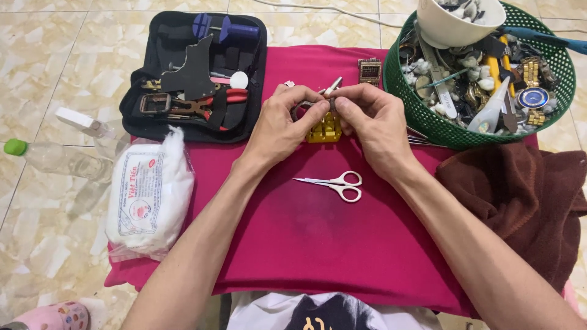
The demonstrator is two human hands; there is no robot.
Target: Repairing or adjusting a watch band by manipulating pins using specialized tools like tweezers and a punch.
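The left hand [282, 125] and the right hand [373, 122] meet above the far middle of the magenta cloth [318, 238], fingers curled in and pinched together on a small metal watch part [304, 109] held between them. What looks like a slim metal tool [333, 85] sticks up from the fingertips; which hand grips it cannot be told. Just beneath the hands, touching the cloth, sits a small yellow holder block [324, 129], partly hidden by the fingers.

Nearer the person, at the middle of the cloth, lies a pair of small white-handled scissors [339, 185], blades pointing left. Beyond the right hand, by the cloth's far edge, rests a small metal band piece [369, 71].

At the far right corner stands a green mesh basket [422, 110] heaped with watch parts and tools, a white bowl [446, 27] on top. A brown towel [520, 195] covers the right edge. At the far left corner lies an open black tool case [147, 116] with red-handled pliers [229, 96]. A bag of white cotton [150, 195] rests on the left edge, with a clear plastic bottle [61, 159] on the tiled floor [36, 73] beside it.
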